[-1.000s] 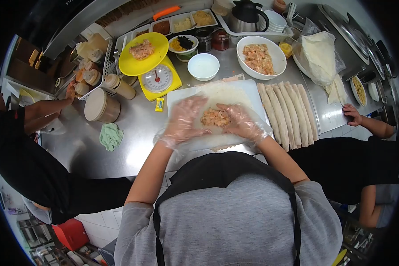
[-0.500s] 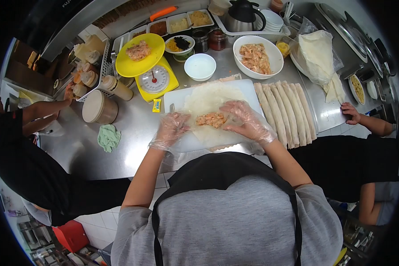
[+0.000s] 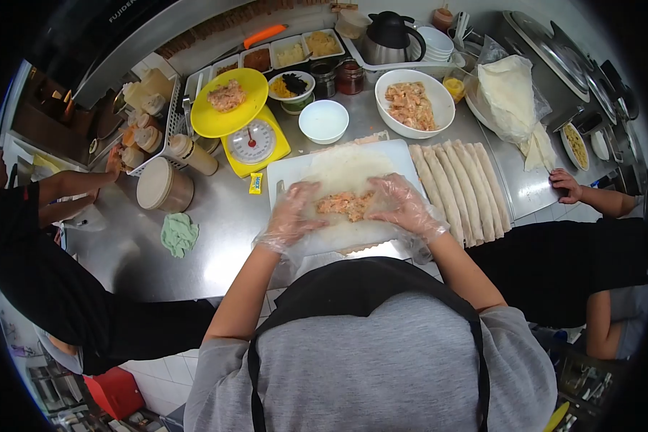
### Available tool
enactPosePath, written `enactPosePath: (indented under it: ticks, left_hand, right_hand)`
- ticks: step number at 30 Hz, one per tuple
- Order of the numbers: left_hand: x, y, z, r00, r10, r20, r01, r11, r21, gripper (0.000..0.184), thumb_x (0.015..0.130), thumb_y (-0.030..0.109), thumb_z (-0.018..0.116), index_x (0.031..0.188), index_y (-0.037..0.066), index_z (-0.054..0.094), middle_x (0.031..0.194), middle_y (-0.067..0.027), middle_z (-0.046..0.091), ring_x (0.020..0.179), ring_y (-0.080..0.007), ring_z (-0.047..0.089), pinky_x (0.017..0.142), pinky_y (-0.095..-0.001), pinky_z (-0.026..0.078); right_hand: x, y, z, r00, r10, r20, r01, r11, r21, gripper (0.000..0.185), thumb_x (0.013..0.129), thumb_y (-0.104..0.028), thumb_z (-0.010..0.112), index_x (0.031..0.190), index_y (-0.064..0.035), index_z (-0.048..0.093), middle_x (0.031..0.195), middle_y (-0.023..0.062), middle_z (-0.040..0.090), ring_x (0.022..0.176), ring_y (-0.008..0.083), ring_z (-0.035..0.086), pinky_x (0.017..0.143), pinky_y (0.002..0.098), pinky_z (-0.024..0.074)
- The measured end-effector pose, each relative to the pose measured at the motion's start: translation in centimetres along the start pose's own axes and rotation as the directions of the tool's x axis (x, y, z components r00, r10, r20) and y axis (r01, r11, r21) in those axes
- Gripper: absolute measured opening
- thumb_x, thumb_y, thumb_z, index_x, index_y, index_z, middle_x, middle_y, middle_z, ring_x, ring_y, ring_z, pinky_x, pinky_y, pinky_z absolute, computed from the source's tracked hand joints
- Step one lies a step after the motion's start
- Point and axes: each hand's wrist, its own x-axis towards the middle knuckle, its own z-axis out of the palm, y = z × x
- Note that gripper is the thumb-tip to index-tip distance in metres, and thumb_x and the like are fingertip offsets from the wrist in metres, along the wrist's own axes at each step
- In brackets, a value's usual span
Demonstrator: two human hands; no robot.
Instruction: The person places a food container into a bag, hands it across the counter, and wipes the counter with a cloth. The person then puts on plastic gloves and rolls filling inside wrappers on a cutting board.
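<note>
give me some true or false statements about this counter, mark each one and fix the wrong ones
1. A strip of orange-pink filling lies between the clear-gloved left hand and the clear-gloved right hand. True.
2. The round yellow plate on the yellow dial scale holds a green cloth. False: it holds a clump of pinkish food.
3. Long pale rolls lie side by side to the right of the white cutting board. True.
4. The black-lidded steel jug lies on its side. False: it stands upright.
5. The small white bowl stands between the scale and the large white bowl. True.
</note>
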Motion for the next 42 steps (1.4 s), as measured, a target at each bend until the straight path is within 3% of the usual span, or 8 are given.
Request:
enactPosePath:
  ticks: [6,9,18,24,27,31,37,42]
  left_hand:
    - [-1.5,-2.8,-2.2,0.86,-0.206,0.467,0.112,0.969,0.222,0.062,0.068,0.032,0.077,0.12,0.008,0.053,0.101,-0.017,0.059,0.095,-0.0344,0.057,0.085,-0.0404,0.043]
    - [-0.8,-0.5,-1.1,0.979,-0.048,0.198,-0.021,0.943,0.332,0.063,0.068,0.034,0.075,0.122,0.009,0.052,0.102,-0.0158,0.059,0.095,-0.0322,0.057,0.084,-0.0403,0.043]
    - [2.9,0.5,4.2,0.815,-0.198,0.544,0.016,0.947,0.321,0.069,0.07,0.037,0.072,0.128,0.009,0.048,0.116,-0.014,0.056,0.11,-0.0315,0.049,0.097,-0.0403,0.036]
    - [2.4,2.6,2.7,0.97,0.177,0.168,-0.185,0.982,0.033,0.042,0.074,0.029,0.068,0.112,0.012,0.06,0.106,-0.0115,0.059,0.101,-0.0292,0.053,0.089,-0.0434,0.039]
    - [2.8,0.6,4.8,0.885,-0.003,0.466,-0.042,0.995,0.086,0.031,0.073,0.029,0.069,0.1,0.013,0.065,0.101,-0.0088,0.061,0.096,-0.0294,0.054,0.083,-0.046,0.039]
    - [3.7,1.7,7.0,0.922,0.094,0.377,-0.225,0.921,0.32,0.025,0.071,0.027,0.071,0.091,0.012,0.066,0.098,-0.0068,0.062,0.095,-0.0297,0.054,0.079,-0.0461,0.039]
    - [3.7,3.6,5.4,0.973,0.158,0.17,-0.165,0.986,0.032,0.054,0.071,0.019,0.072,0.122,0.016,0.054,0.105,-0.0148,0.06,0.106,-0.0325,0.052,0.09,-0.0464,0.038]
    - [3.8,3.6,7.2,0.905,-0.174,0.388,0.135,0.983,0.124,0.085,0.065,0.023,0.076,0.138,0.008,0.035,0.112,-0.0219,0.058,0.106,-0.0365,0.053,0.091,-0.0407,0.043]
  right_hand:
    - [0.6,-0.6,2.8,0.998,0.011,0.06,0.002,0.976,-0.217,0.059,0.069,-0.024,0.076,0.122,-0.0122,0.053,0.11,0.0122,0.056,0.105,0.03,0.051,0.093,0.0412,0.04]
    - [0.8,2.3,4.8,0.991,-0.014,0.131,0.042,0.977,-0.211,0.052,0.071,-0.021,0.073,0.12,-0.012,0.055,0.106,0.0116,0.057,0.101,0.0308,0.051,0.09,0.0415,0.0404]
    - [-1.0,4.2,2.6,0.993,-0.082,0.089,0.098,0.975,-0.198,0.049,0.074,-0.021,0.073,0.119,-0.0105,0.057,0.102,0.0141,0.057,0.097,0.0322,0.052,0.087,0.0426,0.0409]
    - [0.5,-0.9,0.0,0.994,-0.086,-0.061,0.084,0.996,-0.023,0.031,0.075,-0.018,0.07,0.104,-0.0106,0.063,0.096,0.0118,0.058,0.095,0.0311,0.053,0.083,0.0397,0.0446]
    - [0.3,1.2,0.7,0.982,-0.13,0.136,0.158,0.963,-0.221,0.024,0.072,-0.005,0.069,0.096,-0.0066,0.063,0.098,0.0108,0.059,0.095,0.0287,0.055,0.081,0.0364,0.0447]
    - [-0.8,3.7,0.9,0.992,-0.107,0.072,0.118,0.977,-0.175,0.018,0.072,-0.003,0.068,0.09,-0.0057,0.063,0.096,0.0093,0.059,0.093,0.0277,0.056,0.081,0.035,0.0448]
    - [-1.2,1.5,-1.9,1.0,0.019,-0.001,-0.019,1.0,0.005,0.042,0.068,-0.016,0.075,0.107,-0.0088,0.062,0.104,0.0113,0.057,0.101,0.0294,0.052,0.085,0.0381,0.0438]
    - [-0.3,1.9,0.0,0.982,0.053,0.181,-0.001,0.961,-0.277,0.055,0.064,-0.024,0.079,0.113,-0.0085,0.06,0.104,0.0112,0.056,0.101,0.03,0.051,0.088,0.0382,0.0416]
